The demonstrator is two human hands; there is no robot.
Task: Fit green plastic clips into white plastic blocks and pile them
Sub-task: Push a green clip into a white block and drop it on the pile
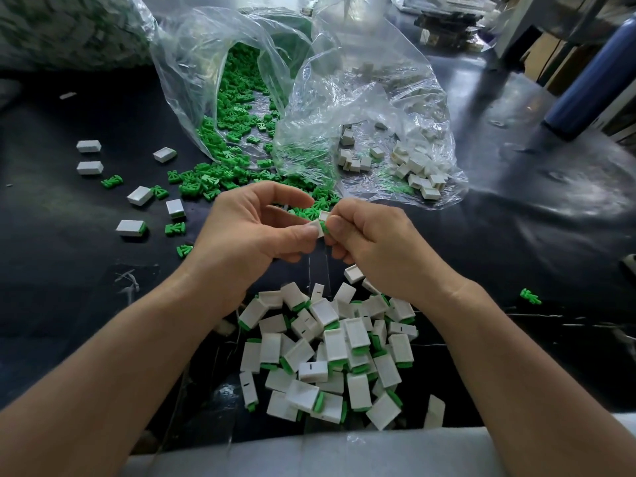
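- Left hand (247,232) and right hand (371,239) are raised together over the black table (69,270), fingertips nearly meeting.
- Left hand: thumb and forefinger curl in and pinch a white block (318,226). The other fingers are folded under.
- Right hand: all fingers tightly curled, thumb and forefinger nipping the green clip (325,228) at the block's edge.
- The block sits tilted between the two thumb tips, with the clip on its 4 o'clock side, hard against the right thumb. How deep the clip sits, I cannot tell.
- At 6 o'clock from the hands is a pile of fitted blocks (330,352), green showing at many ends.
- At 11 o'clock a clear bag of clips (237,98) is spilling out.
- At 1 o'clock is a bag of white blocks (406,160).
- At 9 o'clock lie loose blocks (88,146) and stray clips.
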